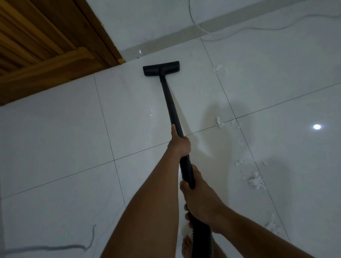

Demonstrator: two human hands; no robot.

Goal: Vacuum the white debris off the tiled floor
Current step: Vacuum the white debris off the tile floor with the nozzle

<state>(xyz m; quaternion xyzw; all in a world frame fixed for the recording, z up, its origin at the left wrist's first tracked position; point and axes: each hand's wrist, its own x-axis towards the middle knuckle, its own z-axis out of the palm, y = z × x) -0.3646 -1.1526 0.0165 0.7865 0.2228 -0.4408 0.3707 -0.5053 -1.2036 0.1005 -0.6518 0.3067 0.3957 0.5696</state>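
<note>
The left hand (179, 144) and right hand (202, 202) are curling tight round the smooth black wand (171, 107) — its flat rectangular head (161, 69) is sitting on glossy tiles (55, 126), fluffy white debris (255, 180) lying rightward.

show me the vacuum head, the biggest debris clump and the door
vacuum head (161, 69): head view, centre of the black nozzle
biggest debris clump (255, 180): head view, its middle
door (20, 38): head view, slatted panel
</note>
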